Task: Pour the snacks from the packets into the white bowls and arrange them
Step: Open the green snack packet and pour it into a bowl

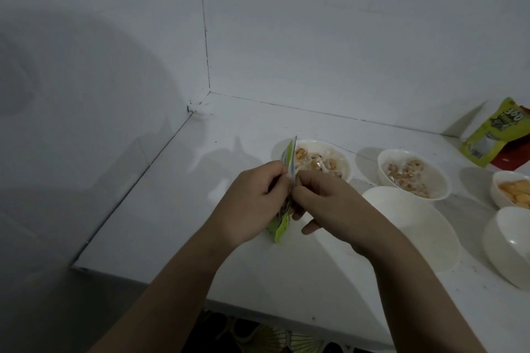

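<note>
Head view looks down on a white counter [160, 223] set into a white tiled corner. Both hands meet over it: the left hand [249, 203] and the right hand [329, 203] each pinch the same small green snack packet [282, 223], held edge-on between them, its top edge poking up above the fingers and its lower corner showing below the left palm. Just behind the packet sits a white bowl [338, 152] of wrapped snacks, and to its right a second filled bowl [413, 173] with similar pieces. A large white bowl [415, 218] with nothing showing inside lies beside the right wrist. At the right edge are a bowl of orange crackers [513, 189] and another white bowl [507, 243]. Far right, a yellow-green pouch [493, 135] leans on a red packet [513, 155] near the wall
</note>
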